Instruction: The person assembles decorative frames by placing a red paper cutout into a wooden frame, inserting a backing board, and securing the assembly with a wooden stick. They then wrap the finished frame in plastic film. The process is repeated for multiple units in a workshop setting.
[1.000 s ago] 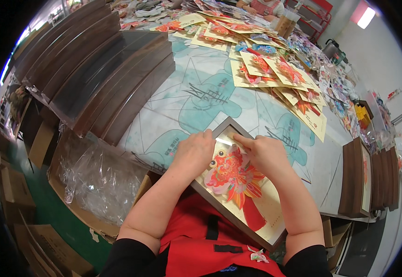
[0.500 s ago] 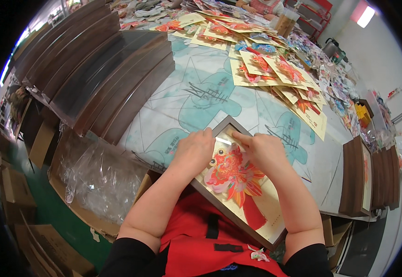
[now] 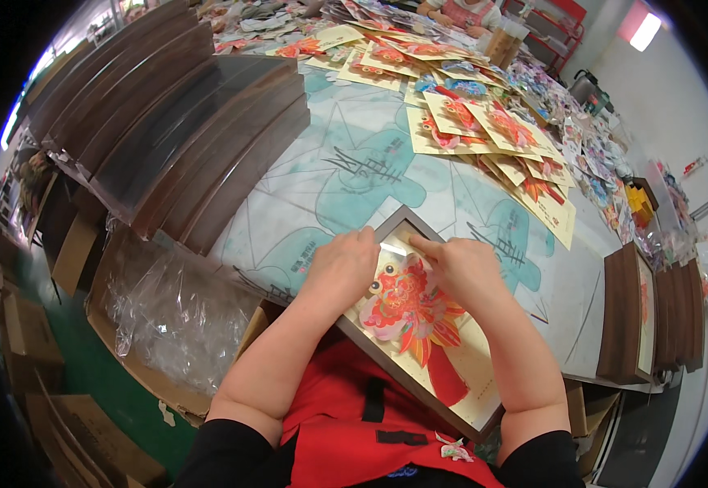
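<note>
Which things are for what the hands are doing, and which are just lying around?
Likely for the job:
Dark frame, with left hand and right hand on it
Goldfish picture inside
Goldfish cards, piled up
Stacked frames, on the left

Seemingly just around:
Dark jug
Red shelf

Left hand (image 3: 339, 267): its fingertips were curled out of sight.
Right hand (image 3: 469, 267): fingers beyond the index were mostly hidden.
Frame (image 3: 407, 379): the right forearm (image 3: 525, 350) covered part of its right side.
Card (image 3: 469, 354): small lettering was illegible.
Co-worker (image 3: 461, 15): the top edge cut off the head.
Heap (image 3: 594, 163): pieces were too small to identify.
</note>
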{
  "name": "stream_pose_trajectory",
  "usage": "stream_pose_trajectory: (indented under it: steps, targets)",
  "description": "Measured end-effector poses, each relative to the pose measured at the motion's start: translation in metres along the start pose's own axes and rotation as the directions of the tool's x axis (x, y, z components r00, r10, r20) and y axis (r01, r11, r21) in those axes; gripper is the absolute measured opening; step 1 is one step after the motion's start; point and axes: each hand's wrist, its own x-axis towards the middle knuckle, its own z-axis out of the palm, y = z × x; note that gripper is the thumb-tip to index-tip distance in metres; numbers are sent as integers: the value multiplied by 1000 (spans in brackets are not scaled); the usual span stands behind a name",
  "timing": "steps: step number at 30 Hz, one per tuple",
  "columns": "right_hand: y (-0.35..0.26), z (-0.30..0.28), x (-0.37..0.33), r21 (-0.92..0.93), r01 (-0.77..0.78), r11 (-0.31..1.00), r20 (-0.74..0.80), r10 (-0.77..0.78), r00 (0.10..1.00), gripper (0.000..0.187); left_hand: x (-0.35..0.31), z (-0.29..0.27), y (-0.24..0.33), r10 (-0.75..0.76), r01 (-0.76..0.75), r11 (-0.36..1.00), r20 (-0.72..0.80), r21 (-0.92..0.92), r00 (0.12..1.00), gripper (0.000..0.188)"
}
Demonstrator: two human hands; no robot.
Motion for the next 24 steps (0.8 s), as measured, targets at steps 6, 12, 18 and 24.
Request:
stream_pose_trajectory:
  steps: [6, 12, 18, 24]
  targets:
    - [2, 1, 0, -4, 2, 1000, 2, -2, 1000, 34, -1, 2, -1, -6, 6, 1000, -5, -20, 1000, 23]
    - [-4, -10, -2, -64, -2, 998, 78, 7, 997, 52, -2, 2, -3, -21, 21, 1000, 10, -16, 1000, 23]
    - [-2, -11, -3, -63, 24, 998, 108, -17, 994, 56, -2, 2, -3, -15, 15, 1000, 1, -4, 1000, 22]
    - [-2, -8, -2, -45, 18, 999, 74, -15, 997, 50, -1, 0, -1, -14, 14, 1000, -2, -3, 1000, 22]
